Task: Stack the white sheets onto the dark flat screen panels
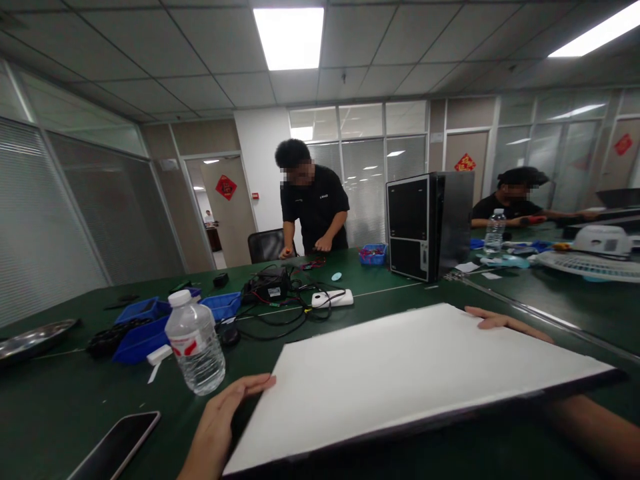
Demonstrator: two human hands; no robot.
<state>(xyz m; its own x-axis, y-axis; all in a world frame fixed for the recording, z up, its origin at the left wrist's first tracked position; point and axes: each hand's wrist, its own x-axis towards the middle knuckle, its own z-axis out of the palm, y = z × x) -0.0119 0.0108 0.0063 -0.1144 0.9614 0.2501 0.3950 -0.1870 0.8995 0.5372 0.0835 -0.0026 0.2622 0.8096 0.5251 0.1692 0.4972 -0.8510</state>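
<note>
A large white panel (410, 373) fills the lower centre of the frame, tilted above the green worktop (50, 400). The left hand (220, 420), lower left, rests open with flat fingers against its left edge. The right hand (500, 321) grips its far edge. A water bottle (195, 343) stands left of the panel.

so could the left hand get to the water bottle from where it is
Probably yes: the left hand lies against the left edge of the white panel, and the water bottle stands close beyond its fingertips on the table, with nothing between.
</note>
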